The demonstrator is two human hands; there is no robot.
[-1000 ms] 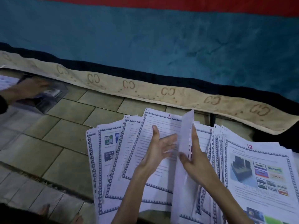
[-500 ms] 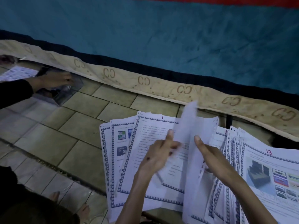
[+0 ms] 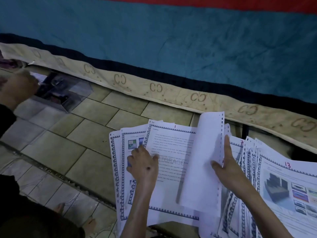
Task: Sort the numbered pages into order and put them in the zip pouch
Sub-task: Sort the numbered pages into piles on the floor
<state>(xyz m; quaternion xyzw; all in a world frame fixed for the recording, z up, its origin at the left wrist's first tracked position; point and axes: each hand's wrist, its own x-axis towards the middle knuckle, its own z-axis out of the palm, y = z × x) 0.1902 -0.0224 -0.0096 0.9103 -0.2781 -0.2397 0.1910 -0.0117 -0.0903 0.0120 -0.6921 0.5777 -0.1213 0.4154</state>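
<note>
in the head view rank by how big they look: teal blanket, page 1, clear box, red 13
1. teal blanket
2. page 1, partly covered
3. clear box, farther away, so unsure
4. red 13

Tiled floor (image 3: 56, 152) under fanned numbered pages (image 3: 171, 152), clear box (image 3: 68, 93).
</note>
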